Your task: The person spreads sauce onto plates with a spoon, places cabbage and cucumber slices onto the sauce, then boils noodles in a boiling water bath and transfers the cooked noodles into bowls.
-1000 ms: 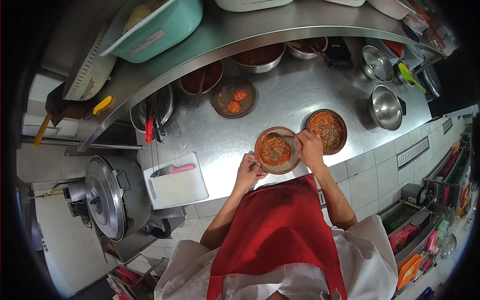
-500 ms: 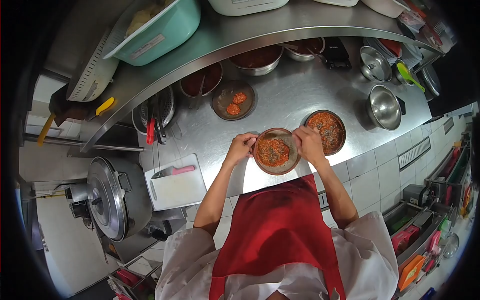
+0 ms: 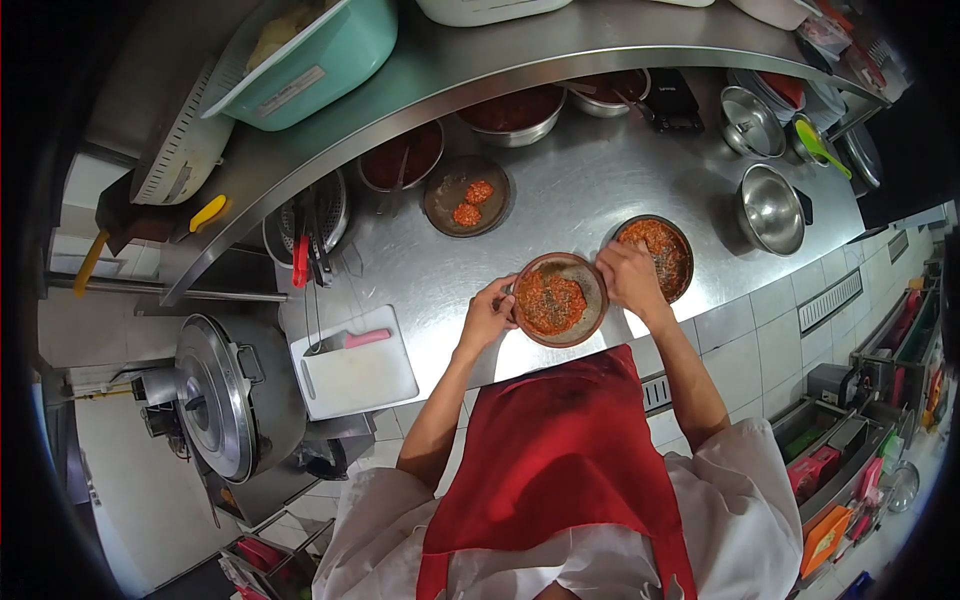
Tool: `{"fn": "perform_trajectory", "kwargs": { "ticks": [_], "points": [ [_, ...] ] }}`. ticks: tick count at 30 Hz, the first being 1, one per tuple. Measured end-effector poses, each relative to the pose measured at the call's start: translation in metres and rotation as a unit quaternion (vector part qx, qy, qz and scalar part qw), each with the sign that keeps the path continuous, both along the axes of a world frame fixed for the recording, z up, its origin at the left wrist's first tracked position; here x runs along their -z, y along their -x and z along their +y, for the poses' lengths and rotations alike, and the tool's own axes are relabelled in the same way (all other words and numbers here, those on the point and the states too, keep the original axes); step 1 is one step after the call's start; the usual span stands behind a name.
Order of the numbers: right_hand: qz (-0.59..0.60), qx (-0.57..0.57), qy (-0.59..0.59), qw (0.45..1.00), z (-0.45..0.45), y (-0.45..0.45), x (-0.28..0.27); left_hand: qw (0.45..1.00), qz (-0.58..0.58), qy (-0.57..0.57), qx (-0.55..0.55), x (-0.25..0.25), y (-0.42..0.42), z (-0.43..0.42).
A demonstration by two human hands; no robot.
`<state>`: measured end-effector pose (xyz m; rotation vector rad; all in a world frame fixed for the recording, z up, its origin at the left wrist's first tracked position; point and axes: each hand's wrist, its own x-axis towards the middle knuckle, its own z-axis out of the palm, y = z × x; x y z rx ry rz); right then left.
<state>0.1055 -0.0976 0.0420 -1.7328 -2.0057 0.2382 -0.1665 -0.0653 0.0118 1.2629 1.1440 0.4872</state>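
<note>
A brown clay dish [image 3: 593,318] sits near the counter's front edge, holding a chunky red-orange mixture [image 3: 551,302] with dark flecks. My left hand [image 3: 489,316] is closed on the dish's left rim, thumb and fingers pinching it. At the dish's right rim, my right hand [image 3: 632,278] has its fingers curled together; whether they grip the rim or something small is hidden. Just beyond that hand stands a second dish [image 3: 688,262], filled with a similar speckled red mixture and partly covered by the hand. Farther back, a dark plate [image 3: 440,205] carries two red lumps [image 3: 473,203].
Bowls of red sauce [image 3: 402,160] line the back under the steel shelf [image 3: 600,30]. A metal bowl [image 3: 770,210] stands to the right. At left, a pink-handled knife [image 3: 365,338] lies on a white cutting board [image 3: 360,380], beside a large lidded pot [image 3: 215,400].
My right hand has shifted slightly right, toward the second dish, covering more of its left side. The held dish has moved only a little to the right, with my left hand still on it.
</note>
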Motion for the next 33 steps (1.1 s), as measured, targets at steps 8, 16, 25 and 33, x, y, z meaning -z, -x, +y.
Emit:
{"fn": "perform_trajectory", "kwargs": {
  "ticks": [8,16,25,33],
  "points": [
    [0.021,-0.026,-0.013,0.999,-0.007,0.012,0.005,1.0,-0.004,0.026,-0.016,-0.003,-0.001,-0.009],
    [0.057,-0.035,-0.012,0.998,-0.008,0.016,0.006,1.0,0.002,0.028,-0.014,-0.008,-0.004,-0.006],
    [0.004,-0.106,0.021,0.994,-0.008,-0.012,-0.003,0.993,-0.045,0.087,-0.062,0.0,-0.003,-0.029],
    [-0.02,-0.081,-0.031,0.996,-0.006,0.008,0.004,0.997,0.021,0.019,0.069,-0.001,-0.019,0.055]
  ]
}}
